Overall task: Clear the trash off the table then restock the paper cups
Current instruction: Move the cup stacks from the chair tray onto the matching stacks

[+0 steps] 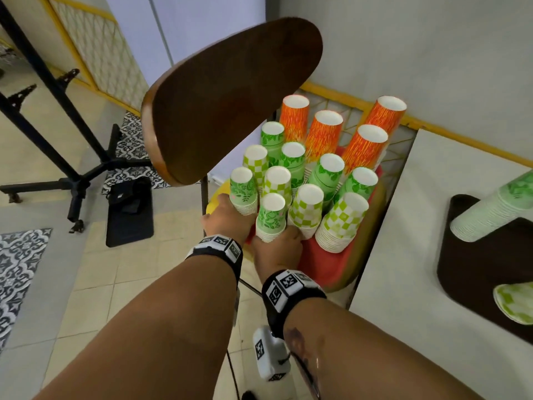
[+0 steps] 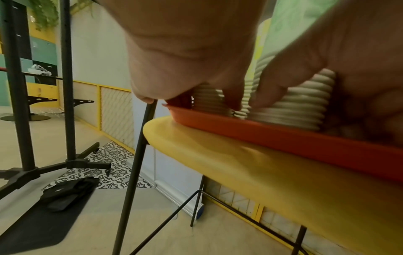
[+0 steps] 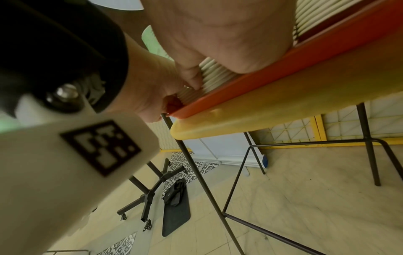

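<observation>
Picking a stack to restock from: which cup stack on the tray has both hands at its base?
The front floral green stack: the left hand and right hand flank it; the checkered stacks stand untouched.

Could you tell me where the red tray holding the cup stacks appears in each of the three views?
Head: the red tray is lower centre right, under the cups.
Left wrist: a red rim slanting across the right half.
Right wrist: a red edge running to the upper right corner.
Shared landmark: the yellow seat directly beneath it.

Both forearms are extended forward and downward, side by side, with banded wrists. The left hand (image 1: 227, 217) and right hand (image 1: 278, 249) are lowered, fingers (image 2: 237, 96) curled downward.
</observation>
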The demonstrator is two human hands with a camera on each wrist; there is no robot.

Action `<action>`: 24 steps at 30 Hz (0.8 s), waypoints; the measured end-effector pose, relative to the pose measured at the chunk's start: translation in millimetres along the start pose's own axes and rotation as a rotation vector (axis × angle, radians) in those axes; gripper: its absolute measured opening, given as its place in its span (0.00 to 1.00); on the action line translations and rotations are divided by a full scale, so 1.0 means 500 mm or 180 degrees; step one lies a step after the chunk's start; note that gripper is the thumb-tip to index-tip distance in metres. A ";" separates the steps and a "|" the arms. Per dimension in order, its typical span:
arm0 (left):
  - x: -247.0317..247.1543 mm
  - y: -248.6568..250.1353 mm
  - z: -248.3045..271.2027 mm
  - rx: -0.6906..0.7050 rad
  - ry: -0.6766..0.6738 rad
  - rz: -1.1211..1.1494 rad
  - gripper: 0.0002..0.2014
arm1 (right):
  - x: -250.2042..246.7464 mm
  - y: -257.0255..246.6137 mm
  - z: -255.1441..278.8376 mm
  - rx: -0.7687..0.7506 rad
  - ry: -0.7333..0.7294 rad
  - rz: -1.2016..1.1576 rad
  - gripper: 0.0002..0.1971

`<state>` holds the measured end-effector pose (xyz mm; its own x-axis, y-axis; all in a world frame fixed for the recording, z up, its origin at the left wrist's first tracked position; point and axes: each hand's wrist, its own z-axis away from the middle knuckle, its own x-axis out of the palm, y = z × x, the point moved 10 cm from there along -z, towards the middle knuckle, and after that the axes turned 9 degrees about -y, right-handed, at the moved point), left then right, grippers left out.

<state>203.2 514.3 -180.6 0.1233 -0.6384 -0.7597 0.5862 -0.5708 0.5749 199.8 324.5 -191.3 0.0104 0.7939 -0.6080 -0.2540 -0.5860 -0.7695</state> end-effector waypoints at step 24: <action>-0.118 0.141 0.221 0.0140 0.1634 0.0792 0.28 | -0.316 -0.101 0.039 -0.1324 -0.0104 -0.0519 0.30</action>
<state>148.9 454.8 -61.8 0.6331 -0.4299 -0.6437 0.4572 -0.4633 0.7592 192.2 231.7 -52.4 -0.0142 0.8821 -0.4709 0.1590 -0.4630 -0.8720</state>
